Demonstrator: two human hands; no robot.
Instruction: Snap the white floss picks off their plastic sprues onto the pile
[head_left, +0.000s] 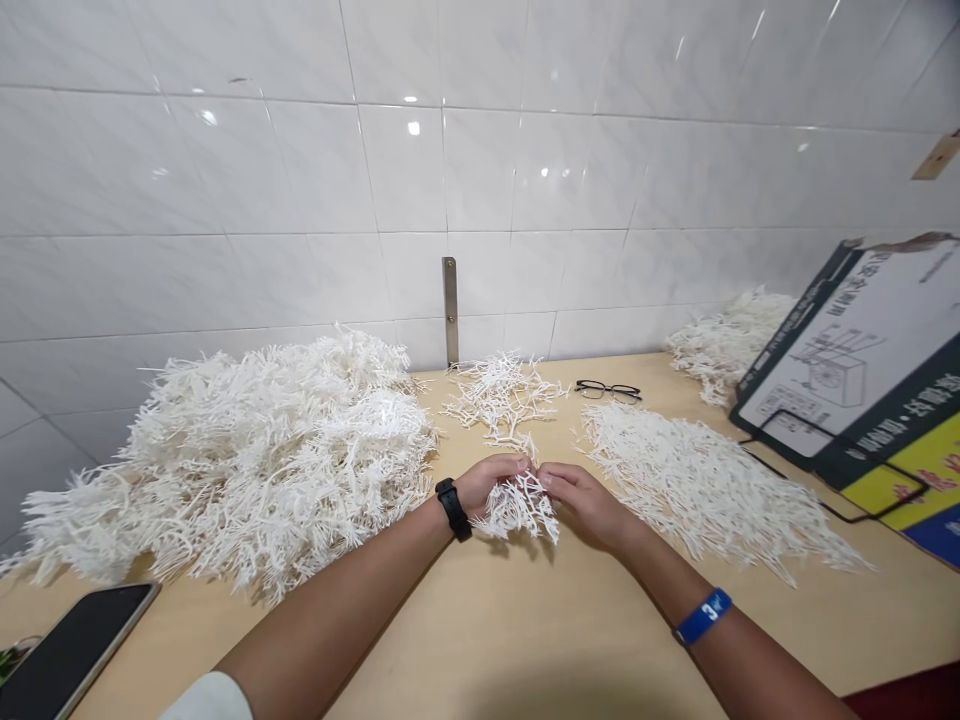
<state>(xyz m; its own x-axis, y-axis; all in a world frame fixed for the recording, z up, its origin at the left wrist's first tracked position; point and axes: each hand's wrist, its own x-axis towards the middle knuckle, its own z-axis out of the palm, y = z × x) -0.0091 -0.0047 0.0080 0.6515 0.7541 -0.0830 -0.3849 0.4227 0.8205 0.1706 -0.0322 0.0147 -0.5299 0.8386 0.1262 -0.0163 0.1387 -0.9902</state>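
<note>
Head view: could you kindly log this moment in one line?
left hand: holds sprigs; right hand: pinches sprigs; left side: big pile, phone; right side: flat pile, box; beyond: small pile, glasses

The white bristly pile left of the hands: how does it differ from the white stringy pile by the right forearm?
The left white bristly pile is heaped high; the right white stringy pile lies low. The left pile looks bushier and larger than the right pile. Both are white and rest on the pale tan table.

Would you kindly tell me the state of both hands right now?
Left hand: closed, holding white sprigs.
Right hand: closed at the sprigs' edge; its exact grip is unclear.
</note>
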